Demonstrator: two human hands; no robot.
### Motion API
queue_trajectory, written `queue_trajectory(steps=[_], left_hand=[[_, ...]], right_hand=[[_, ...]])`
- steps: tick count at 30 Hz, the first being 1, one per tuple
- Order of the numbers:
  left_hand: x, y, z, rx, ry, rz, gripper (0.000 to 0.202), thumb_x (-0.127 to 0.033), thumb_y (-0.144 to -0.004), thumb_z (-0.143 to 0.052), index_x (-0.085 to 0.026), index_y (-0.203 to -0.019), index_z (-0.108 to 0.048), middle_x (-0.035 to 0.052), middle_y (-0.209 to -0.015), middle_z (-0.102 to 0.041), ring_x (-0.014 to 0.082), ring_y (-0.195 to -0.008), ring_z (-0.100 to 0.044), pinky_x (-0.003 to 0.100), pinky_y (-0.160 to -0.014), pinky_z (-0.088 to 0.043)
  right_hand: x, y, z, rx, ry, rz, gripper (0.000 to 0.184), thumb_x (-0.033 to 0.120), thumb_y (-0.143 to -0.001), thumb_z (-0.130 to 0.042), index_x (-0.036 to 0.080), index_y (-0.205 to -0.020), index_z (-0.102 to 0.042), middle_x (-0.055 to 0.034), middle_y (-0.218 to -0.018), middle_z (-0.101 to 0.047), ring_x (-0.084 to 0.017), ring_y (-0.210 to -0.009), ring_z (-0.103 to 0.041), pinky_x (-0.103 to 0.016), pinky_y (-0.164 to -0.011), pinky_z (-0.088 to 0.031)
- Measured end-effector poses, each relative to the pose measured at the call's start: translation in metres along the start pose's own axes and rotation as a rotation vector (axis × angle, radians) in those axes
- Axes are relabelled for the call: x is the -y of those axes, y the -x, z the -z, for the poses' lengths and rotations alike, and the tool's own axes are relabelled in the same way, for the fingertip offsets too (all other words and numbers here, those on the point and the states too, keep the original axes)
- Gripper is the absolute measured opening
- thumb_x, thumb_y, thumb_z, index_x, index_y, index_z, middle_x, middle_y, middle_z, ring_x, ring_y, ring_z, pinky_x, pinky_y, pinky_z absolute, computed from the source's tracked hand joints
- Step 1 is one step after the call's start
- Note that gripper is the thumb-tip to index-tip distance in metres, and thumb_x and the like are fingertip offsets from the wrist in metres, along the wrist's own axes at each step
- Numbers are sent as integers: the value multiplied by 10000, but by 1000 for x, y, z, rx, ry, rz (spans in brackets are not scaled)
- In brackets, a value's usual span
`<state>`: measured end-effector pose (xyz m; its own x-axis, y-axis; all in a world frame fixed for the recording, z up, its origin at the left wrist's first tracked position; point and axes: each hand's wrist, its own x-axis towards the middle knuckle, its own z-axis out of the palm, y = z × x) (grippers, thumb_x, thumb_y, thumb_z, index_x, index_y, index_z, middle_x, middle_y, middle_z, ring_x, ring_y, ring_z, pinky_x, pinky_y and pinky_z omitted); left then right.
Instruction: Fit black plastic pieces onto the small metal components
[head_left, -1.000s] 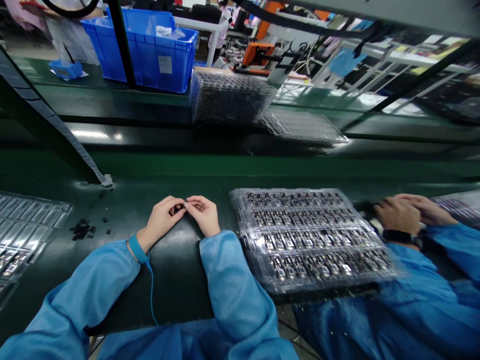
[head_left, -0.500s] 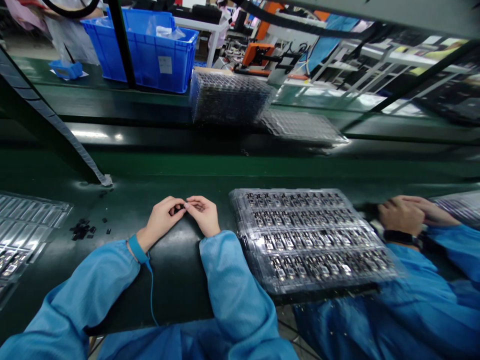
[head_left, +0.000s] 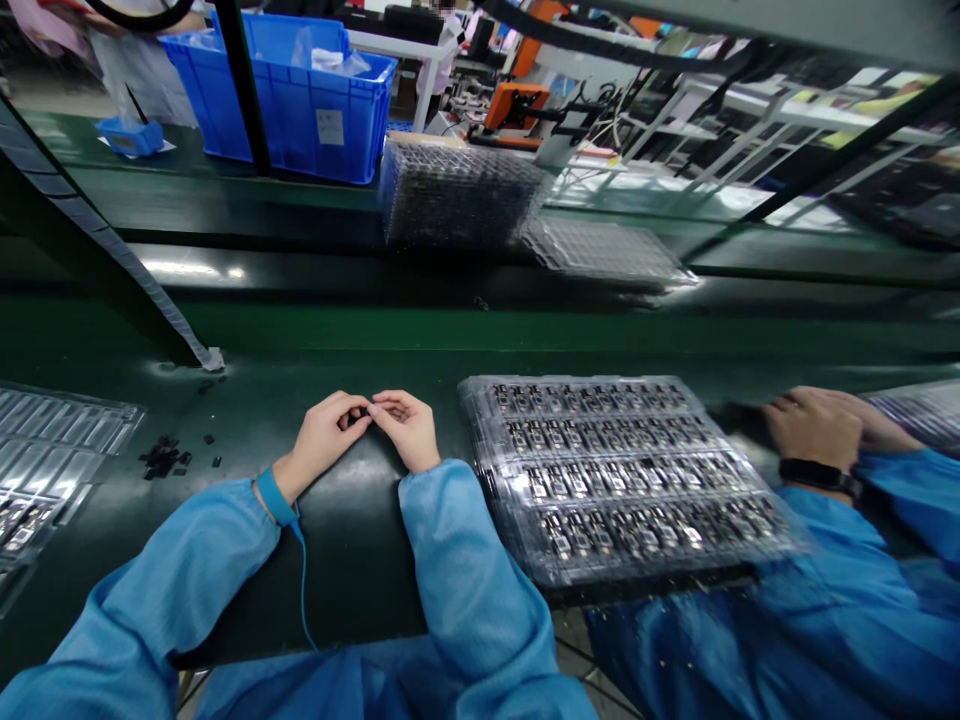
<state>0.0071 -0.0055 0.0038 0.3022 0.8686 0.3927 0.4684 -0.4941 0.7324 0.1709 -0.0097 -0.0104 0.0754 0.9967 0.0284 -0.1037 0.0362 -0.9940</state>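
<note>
Fingers (head_left: 346, 404), left and right, closed around a small dark piece (head_left: 364, 411), its outline mostly unclear.

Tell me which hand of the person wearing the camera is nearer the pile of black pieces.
Left. The left hand is to the right of the pile of black pieces, apart from it; the right hand is farther right, beyond the left hand.

Pieces (head_left: 161, 459) left of fingers (head_left: 346, 405), stacked trays (head_left: 517, 486) right.
</note>
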Motion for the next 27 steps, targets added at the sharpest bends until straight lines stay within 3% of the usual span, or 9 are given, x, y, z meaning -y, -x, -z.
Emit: queue_trajectory(steps=[27], left_hand=[[3, 1, -1, 5, 6, 8, 90, -235, -895, -637, -210, -965, -687, -12, -774, -595, 106, -652, -520, 224, -619, -422]], right_hand=[[0, 0, 0, 9, -23, 4, 267, 355, -689, -829, 210, -888, -726, -26, -797, -748, -179, -765, -717, -307, -759, -579]])
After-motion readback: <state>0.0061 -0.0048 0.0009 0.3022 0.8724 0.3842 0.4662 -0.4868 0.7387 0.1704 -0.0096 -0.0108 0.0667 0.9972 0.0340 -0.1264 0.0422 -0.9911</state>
